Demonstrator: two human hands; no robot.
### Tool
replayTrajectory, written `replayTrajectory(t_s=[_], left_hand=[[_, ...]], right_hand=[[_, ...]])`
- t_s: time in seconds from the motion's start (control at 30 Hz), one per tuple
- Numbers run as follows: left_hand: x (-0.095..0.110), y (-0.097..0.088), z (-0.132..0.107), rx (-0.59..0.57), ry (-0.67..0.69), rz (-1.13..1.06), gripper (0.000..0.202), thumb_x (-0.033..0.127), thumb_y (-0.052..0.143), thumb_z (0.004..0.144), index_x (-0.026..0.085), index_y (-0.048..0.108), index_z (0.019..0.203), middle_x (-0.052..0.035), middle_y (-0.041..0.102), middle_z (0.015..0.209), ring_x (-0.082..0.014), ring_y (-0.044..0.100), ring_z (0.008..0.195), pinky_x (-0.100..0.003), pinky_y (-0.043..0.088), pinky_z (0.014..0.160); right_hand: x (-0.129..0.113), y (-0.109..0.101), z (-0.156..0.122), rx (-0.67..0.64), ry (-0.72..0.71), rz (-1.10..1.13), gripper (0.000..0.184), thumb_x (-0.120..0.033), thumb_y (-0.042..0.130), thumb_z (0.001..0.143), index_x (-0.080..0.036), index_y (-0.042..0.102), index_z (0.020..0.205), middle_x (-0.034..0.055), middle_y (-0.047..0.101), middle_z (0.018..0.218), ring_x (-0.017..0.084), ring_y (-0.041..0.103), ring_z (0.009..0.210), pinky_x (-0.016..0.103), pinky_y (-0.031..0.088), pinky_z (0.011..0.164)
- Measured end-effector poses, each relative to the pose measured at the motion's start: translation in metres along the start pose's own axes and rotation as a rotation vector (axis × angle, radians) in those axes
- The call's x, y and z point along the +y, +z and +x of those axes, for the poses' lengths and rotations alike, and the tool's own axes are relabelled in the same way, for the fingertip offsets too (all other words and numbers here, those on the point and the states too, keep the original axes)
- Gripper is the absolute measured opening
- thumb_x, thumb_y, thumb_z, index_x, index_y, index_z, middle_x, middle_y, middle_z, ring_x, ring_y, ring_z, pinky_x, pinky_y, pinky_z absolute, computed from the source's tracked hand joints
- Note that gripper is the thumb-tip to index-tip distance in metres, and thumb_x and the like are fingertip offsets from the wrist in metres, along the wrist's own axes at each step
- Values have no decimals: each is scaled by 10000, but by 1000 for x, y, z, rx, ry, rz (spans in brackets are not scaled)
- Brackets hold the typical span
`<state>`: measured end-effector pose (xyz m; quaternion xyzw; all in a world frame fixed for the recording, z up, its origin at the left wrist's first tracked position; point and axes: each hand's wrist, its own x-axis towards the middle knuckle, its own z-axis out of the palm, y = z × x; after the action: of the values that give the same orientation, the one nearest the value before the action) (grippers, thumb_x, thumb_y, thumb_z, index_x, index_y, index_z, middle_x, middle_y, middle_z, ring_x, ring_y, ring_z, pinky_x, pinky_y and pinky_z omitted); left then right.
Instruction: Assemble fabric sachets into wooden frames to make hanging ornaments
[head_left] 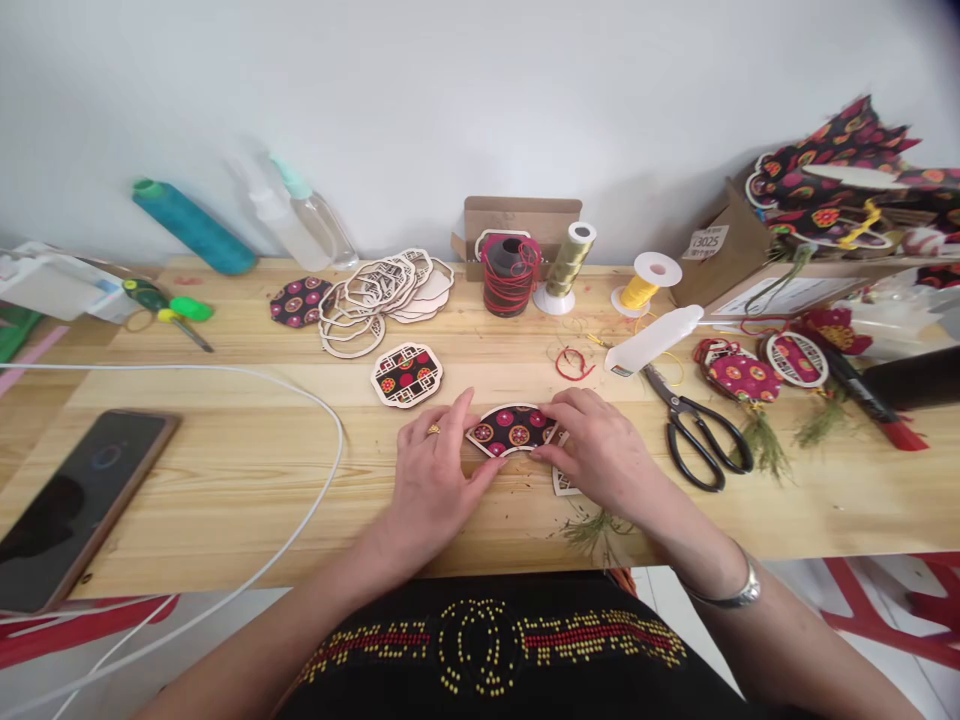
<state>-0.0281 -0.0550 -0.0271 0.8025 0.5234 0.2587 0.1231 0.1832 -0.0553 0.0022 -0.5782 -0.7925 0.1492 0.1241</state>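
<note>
Between my two hands is a fan-shaped wooden frame (514, 430) backed with dark fabric in a round floral pattern. The fingers and thumb of my left hand (439, 460) grip its left end. My right hand (596, 445) pinches the right end. Partly under my right hand lies a pale lattice wooden piece (564, 481). Green tassel threads (598, 530) spread on the table below it. Just beyond my left hand rests an octagonal fabric-covered wooden piece (406, 375).
Black-handled scissors (709, 440), a glue bottle (652, 340) and finished ornaments (742, 373) lie to the right. Thread spools (511, 275) and stacked wooden frames (386, 290) stand behind. A phone (82, 510) and white cable (334, 440) are at left, a fabric-filled box (720, 250) at back right.
</note>
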Motion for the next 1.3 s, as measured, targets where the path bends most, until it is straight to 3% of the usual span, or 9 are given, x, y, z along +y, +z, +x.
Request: replayTrajectory(t_s=[0.23,0.73,0.97,1.3], left_hand=[[2,1,0,14,-15,15,764,355,672,796,156,290,1427,-99,682,1092,-305,511,1095,-453,371,935],[3,2,0,32,-17,1,774,348,679,783,158,302,1431,-100,687,1064,-310,523,1081,-457,374,919],[4,1,0,20,-35,3,771,333,691,778,157,308,1423,-104,682,1087,-313,509,1108,-479,365,954],[3,2,-2,47,-13,19,763,341,706,763,162,329,1402,-130,665,1130,-339,520,1112,-518,389,951]], right_hand=[[1,2,-2,22,10,42,366,-300,660,806,-130,612,1127,131,628,1057,271,574,990,403,486,834],[-1,2,-8,98,0,45,502,-362,697,778,-106,592,1196,172,618,1127,307,577,1056,463,510,891],[19,-3,-22,298,34,67,330,-279,537,901,-66,632,1134,179,656,1072,275,606,1014,436,518,880],[40,-4,-50,338,157,87,173,-206,507,900,-151,664,853,84,681,848,210,616,836,353,493,753]])
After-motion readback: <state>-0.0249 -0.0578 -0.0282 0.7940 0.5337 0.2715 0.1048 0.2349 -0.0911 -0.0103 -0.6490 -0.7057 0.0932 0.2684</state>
